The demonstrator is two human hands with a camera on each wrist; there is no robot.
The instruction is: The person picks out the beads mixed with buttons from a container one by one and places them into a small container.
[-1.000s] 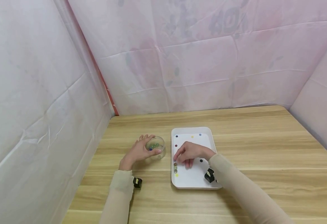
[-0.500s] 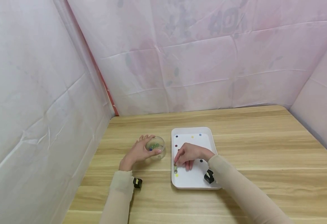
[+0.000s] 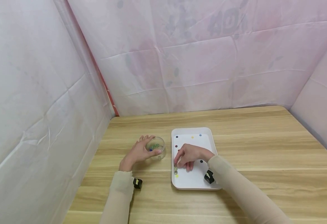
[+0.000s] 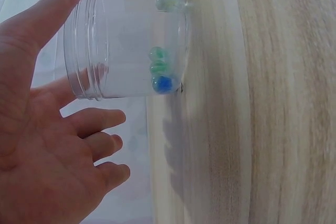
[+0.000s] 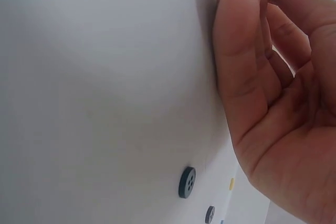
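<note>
Two hands work at a wooden table (image 3: 250, 140) walled in by pink sheeting (image 3: 197, 56), the head view taking in the whole scene. A white tray (image 3: 208, 137) lies mid-table with one clear jar (image 3: 156, 147) standing upright just to its left.

At the jar, the left hand (image 3: 136, 152) rests with relaxed, straight fingers against the glass, thumb across the near side. Only the left wrist view shows the jar's contents clearly: about four small beads (image 4: 160, 69), three green and one blue, at the bottom.

Over the tray's left edge, the right hand (image 3: 190, 154) has its fingers curled downward, the tips at a short column of small pieces (image 3: 176, 169). Whether it pinches one cannot be told from either view. The right wrist view shows the bent fingers (image 5: 247, 61) pressed close to the white tray floor and, beyond them, a dark four-holed button (image 5: 187, 182), detail the head view reduces to dots.

Roughly nine such buttons can be counted on the tray from above: three near the far rim, two by the left side, one dark one beside the right wrist, and about three in the column.
</note>
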